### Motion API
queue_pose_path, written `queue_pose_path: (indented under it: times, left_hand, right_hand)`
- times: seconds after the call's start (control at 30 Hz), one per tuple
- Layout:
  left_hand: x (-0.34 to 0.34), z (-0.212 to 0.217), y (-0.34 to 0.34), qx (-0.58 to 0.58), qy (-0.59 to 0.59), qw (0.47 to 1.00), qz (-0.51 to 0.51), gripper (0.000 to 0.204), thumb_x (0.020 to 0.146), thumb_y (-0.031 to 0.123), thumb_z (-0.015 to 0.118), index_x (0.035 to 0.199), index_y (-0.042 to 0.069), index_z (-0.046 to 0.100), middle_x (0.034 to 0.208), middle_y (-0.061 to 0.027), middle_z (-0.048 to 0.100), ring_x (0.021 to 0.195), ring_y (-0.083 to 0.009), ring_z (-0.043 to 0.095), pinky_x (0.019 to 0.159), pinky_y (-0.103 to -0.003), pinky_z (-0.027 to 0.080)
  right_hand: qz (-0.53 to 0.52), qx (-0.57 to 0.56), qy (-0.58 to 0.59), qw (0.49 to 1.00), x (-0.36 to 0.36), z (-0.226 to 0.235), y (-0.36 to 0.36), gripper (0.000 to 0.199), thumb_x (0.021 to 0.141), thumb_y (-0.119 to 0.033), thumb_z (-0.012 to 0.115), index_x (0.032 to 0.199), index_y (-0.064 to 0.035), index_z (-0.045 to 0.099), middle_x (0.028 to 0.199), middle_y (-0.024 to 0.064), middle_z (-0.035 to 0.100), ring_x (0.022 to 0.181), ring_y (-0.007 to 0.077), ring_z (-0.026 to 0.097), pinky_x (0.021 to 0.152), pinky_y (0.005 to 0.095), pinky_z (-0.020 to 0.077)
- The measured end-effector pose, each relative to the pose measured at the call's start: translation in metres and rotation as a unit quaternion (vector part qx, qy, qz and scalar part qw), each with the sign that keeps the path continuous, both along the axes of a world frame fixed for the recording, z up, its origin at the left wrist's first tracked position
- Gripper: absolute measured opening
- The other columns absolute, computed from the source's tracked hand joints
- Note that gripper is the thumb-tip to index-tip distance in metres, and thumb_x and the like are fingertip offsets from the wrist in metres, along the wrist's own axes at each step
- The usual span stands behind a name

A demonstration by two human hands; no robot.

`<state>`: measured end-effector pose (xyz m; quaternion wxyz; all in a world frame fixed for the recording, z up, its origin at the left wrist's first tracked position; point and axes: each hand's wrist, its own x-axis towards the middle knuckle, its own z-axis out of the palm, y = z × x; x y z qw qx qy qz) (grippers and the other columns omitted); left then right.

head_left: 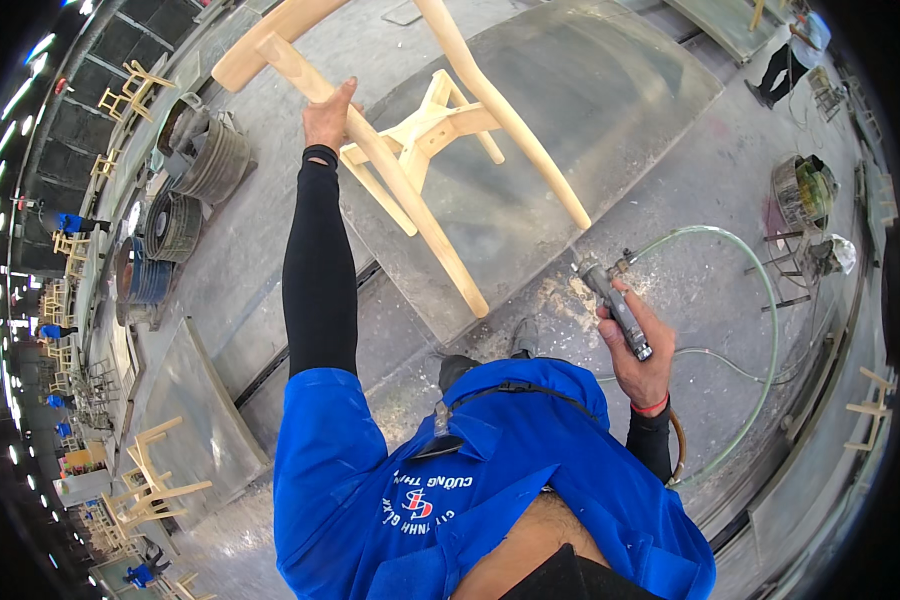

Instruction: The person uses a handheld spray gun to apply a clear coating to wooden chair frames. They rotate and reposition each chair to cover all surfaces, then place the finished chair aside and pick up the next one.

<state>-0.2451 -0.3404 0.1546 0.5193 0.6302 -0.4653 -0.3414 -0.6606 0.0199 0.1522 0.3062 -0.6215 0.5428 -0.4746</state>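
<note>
A pale wooden chair frame (pixel 390 170) stands tilted on a grey metal-topped table (pixel 610 120), with its legs pointing toward me. My left hand (pixel 328 117) is wrapped round one of its long legs, the arm stretched out in a black sleeve. In my right hand (pixel 642 345) is a dark cylindrical air tool (pixel 613 305), held below the table's near right edge. A clear greenish hose (pixel 770 300) joins the tool near its head and loops down to the right. The tool's head points away from me, apart from the chair.
Wood dust (pixel 565 305) lies on the floor beside the table. Metal drums (pixel 210 155) stand to the left, and another drum (pixel 805 193) is at the right. Several more wooden chairs (pixel 145 480) are at the left. Another person (pixel 795 55) stands at the far right.
</note>
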Motion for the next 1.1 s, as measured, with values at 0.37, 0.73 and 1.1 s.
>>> queue_pose_path:
  times: [0.37,0.73,1.1]
  left_hand:
    - [0.006,-0.006,-0.011,-0.001,-0.035,0.999,-0.018,0.056,0.087,0.051,0.076,0.099,-0.004,0.076,0.081,-0.0132,0.075,0.071,-0.0198,0.071,0.065,-0.034,0.055]
    - [0.014,-0.010,-0.031,0.053,-0.010,0.998,-0.034,0.065,0.085,0.059,0.075,0.119,0.004,0.069,0.099,-0.0120,0.076,0.092,-0.0245,0.074,0.084,-0.050,0.052]
    - [0.019,-0.036,-0.069,0.033,0.019,0.999,-0.027,0.050,0.086,0.054,0.077,0.110,0.011,0.070,0.088,-0.0078,0.071,0.084,-0.0250,0.068,0.070,-0.050,0.051]
  right_hand:
    - [0.043,0.036,-0.137,0.989,0.002,0.007,0.012,0.056,0.090,-0.015,0.080,0.137,0.0062,0.060,0.100,0.0196,0.075,0.090,0.0240,0.074,0.080,0.0349,0.0591]
    - [0.056,0.088,-0.113,0.988,-0.003,0.014,0.041,0.063,0.090,-0.032,0.081,0.134,0.0087,0.061,0.099,0.0209,0.076,0.089,0.0250,0.075,0.080,0.0355,0.0581]
    - [0.111,0.171,0.093,0.975,0.026,-0.011,0.061,0.055,0.082,-0.017,0.086,0.129,0.0037,0.065,0.115,0.0245,0.073,0.101,0.0333,0.075,0.087,0.0365,0.0574]
